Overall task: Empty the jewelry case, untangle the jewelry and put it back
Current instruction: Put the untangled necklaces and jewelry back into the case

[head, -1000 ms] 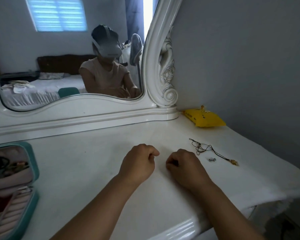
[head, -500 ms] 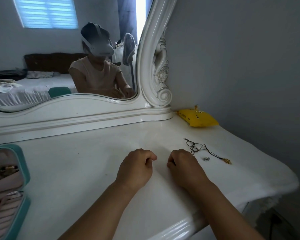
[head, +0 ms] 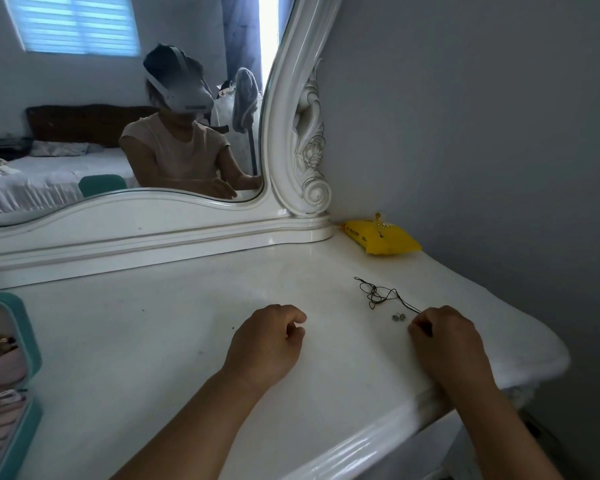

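left hand (head: 265, 344): showing bare, no rings | right hand (head: 445, 342): showing bare | forearms: wearing no sleeves | mirror: reflecting short-sleeved pale top, white headset

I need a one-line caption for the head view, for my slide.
Right hand reaches the black cord necklace on the white dresser top; left hand rests curled nearby.

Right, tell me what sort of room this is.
Most likely a bedroom. A white dressing table carries an ornate framed mirror, and the mirror reflects a bed. An open teal jewelry case sits at the table's left edge.
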Demonstrator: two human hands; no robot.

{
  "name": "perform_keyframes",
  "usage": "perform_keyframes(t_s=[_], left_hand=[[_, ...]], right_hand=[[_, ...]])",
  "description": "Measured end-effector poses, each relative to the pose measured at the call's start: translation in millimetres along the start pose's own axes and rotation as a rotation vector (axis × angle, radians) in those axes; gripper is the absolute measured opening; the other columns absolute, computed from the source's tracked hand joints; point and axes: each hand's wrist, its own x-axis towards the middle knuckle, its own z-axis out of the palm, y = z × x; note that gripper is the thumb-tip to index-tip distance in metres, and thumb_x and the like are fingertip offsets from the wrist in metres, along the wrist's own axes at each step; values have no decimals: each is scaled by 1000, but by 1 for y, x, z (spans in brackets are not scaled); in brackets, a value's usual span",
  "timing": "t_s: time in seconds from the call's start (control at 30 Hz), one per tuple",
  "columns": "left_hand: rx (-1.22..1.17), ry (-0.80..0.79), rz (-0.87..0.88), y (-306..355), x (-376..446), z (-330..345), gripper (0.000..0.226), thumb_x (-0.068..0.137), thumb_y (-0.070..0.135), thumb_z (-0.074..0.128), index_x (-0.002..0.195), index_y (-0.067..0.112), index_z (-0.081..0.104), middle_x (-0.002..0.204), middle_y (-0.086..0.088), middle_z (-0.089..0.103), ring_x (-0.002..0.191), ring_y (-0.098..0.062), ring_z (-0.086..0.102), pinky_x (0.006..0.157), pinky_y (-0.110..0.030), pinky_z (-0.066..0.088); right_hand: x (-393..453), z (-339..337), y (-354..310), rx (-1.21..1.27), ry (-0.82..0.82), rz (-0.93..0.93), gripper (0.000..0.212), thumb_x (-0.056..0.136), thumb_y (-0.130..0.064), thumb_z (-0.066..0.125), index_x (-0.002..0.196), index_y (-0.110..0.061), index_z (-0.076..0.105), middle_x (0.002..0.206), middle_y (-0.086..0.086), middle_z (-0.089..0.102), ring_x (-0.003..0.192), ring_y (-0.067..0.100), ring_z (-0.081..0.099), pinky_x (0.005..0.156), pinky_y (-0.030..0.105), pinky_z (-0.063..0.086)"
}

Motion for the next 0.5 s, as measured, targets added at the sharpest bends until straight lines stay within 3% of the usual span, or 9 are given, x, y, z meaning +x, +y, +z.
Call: perform_keyframes(t_s=[0.13,0.23,0.37,0.5], left_hand=[[13,40,0,2,-2,-9,24,90,25,53,112,27,63,104,7,65,93,-11,59,83,-22,44],[-2,135,48,5,-4,-26,23,89,25,55,109,27,64,99,7,66,86,-11,59,80,-24,46],[15,186,70,-2,-17,-52,18,89,28,56,103,29,66,94,11,64,78,-6,58,73,-20,45],[99,206,47,-32,-41,-83,20,88,32,56,104,30,67,90,15,61,77,-3,57,70,-16,44]], right_hand=[[0,-11,-6,130,111,6,8,84,-9,61,86,-7,69,90,12,62,80,26,56,70,27,37],[-10,-16,-31,223,162,-92,7,82,-8,63,78,-10,68,81,8,64,71,19,54,65,25,36],[-42,-5,-93,318,10,-369,8,81,-13,64,74,-16,67,74,-3,61,65,5,52,58,15,37],[-70,16,-158,417,-158,-557,9,84,-23,62,77,-18,66,74,-6,59,66,7,52,61,18,40]])
